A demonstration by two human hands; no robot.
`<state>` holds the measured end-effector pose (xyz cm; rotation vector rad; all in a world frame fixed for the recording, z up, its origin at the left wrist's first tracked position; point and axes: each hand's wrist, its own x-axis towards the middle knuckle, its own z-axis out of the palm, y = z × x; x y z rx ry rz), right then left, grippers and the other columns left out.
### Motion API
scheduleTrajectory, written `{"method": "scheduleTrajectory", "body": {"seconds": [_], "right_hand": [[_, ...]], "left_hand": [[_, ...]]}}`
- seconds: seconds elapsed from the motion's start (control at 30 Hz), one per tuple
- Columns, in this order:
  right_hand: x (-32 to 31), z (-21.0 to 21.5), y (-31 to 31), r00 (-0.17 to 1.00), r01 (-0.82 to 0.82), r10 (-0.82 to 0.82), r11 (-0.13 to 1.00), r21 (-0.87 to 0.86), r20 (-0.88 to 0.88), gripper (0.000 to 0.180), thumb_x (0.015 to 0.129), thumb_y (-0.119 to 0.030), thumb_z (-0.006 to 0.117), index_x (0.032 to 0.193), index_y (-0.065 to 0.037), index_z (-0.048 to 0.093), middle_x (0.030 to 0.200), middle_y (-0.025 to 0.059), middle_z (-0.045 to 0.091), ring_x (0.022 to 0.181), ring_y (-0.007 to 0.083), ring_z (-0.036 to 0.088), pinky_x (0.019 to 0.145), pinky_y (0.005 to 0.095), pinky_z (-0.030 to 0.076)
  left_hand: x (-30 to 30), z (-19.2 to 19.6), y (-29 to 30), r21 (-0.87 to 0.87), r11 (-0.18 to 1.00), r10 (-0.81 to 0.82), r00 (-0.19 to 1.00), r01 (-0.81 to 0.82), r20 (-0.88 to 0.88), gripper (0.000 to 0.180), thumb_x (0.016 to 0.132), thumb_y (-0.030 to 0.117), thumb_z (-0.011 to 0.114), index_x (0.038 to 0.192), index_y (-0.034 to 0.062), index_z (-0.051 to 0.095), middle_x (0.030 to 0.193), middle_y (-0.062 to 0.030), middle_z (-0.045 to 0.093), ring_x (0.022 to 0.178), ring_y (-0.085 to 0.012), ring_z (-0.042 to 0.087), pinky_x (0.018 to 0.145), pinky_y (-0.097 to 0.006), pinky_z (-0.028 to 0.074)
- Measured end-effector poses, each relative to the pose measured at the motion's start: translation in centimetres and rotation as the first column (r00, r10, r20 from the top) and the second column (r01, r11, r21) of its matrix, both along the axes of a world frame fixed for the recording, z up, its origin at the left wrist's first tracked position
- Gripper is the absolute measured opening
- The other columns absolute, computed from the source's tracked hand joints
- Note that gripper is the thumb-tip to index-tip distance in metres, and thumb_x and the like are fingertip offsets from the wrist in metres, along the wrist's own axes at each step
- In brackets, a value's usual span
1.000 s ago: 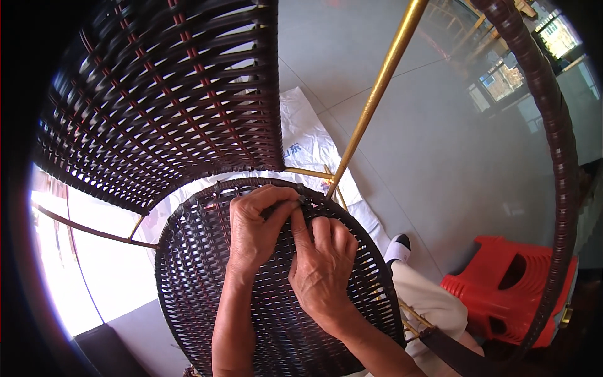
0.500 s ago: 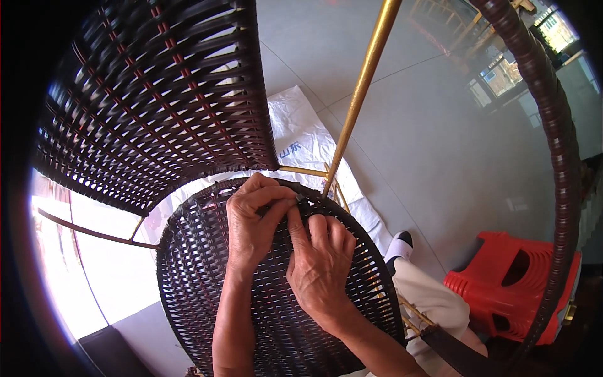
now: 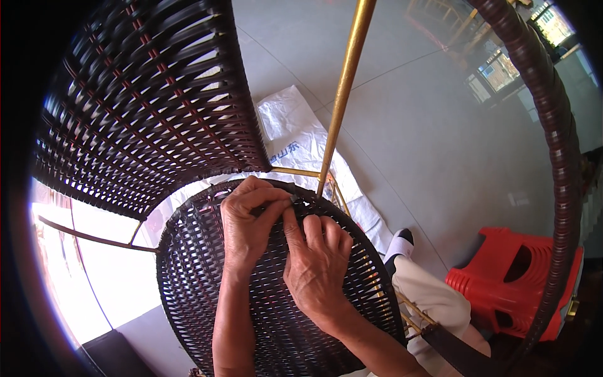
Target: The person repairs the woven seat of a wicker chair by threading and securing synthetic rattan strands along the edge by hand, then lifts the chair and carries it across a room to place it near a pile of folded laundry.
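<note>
A dark brown woven chair seat lies under both hands. At its far rim my left hand is closed in a pinch, thumb against forefinger, on the small end of a dark weaving strip. My right hand rests on the weave just to the right. Its forefinger reaches to the pinched end, while the other fingers are curled down against the seat. What lies under those fingertips is hidden. The woven backrest rises at the upper left, joined to the seat by a gold metal frame.
A gold rod slants up from the seat rim. A thick wrapped hoop curves down the right side. On the grey floor are a white printed sack and a red plastic stool. My leg in light trousers shows beside the seat.
The backrest and gold rod have shifted slightly left in view. Both hands have moved a little left too, keeping the same pinch and press at the rim.
</note>
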<state>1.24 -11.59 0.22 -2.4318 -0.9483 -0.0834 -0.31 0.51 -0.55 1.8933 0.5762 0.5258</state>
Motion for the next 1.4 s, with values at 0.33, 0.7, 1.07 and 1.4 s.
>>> {"method": "scheduleTrajectory", "body": {"seconds": [0.33, 0.7, 1.07, 1.4], "right_hand": [[0.3, -0.1, -0.2, 1.0, 0.016, -0.016, 1.0, -0.026, -0.022, 0.04, 0.078, -0.007, 0.057, 0.118, -0.008, 0.053, 0.093, 0.0047, 0.05, 0.094, 0.0227, 0.047, 0.08, 0.0389, 0.035], [0.5, -0.3, -0.5, 0.999, 0.035, -0.036, 0.998, -0.048, -0.024, 0.04, 0.078, -0.009, 0.057, 0.118, -0.009, 0.053, 0.094, 0.004, 0.05, 0.093, 0.0222, 0.047, 0.081, 0.0392, 0.035], [1.1, -0.3, -0.8, 0.999, 0.045, -0.045, 0.999, 0.031, -0.011, 0.038, 0.072, -0.007, 0.06, 0.11, -0.01, 0.058, 0.089, 0.0041, 0.051, 0.089, 0.0223, 0.048, 0.079, 0.0398, 0.036], [4.3, -1.5, -2.7, 0.962, 0.272, -0.24, 0.821, 0.502, -0.129, 0.032, 0.063, 0.007, 0.058, 0.091, -0.008, 0.065, 0.074, 0.0049, 0.052, 0.071, 0.023, 0.051, 0.067, 0.0355, 0.036]], "left_hand": [[0.3, -0.4, 0.0, 0.034, 0.999, -0.023, 1.0, 0.023, 0.004, 0.013, 0.068, -0.007, 0.064, 0.079, -0.0012, 0.067, 0.072, -0.0033, 0.056, 0.07, -0.0113, 0.054, 0.064, -0.023, 0.043], [0.7, -0.7, 0.1, 0.19, 0.979, -0.064, 0.997, 0.07, -0.04, 0.012, 0.071, -0.003, 0.066, 0.082, -0.0006, 0.068, 0.072, -0.0058, 0.059, 0.065, -0.0141, 0.058, 0.059, -0.025, 0.047], [0.7, -0.9, -0.4, 0.182, 0.983, -0.035, 0.999, 0.037, -0.016, 0.012, 0.07, -0.003, 0.066, 0.081, -0.0005, 0.068, 0.074, -0.0064, 0.06, 0.064, -0.0149, 0.058, 0.059, -0.026, 0.046], [0.8, -0.3, -1.2, 0.257, 0.966, -0.027, 0.999, 0.035, -0.032, 0.009, 0.068, -0.007, 0.062, 0.075, -0.0006, 0.064, 0.069, -0.0037, 0.055, 0.054, -0.0099, 0.051, 0.05, -0.023, 0.04]]}}
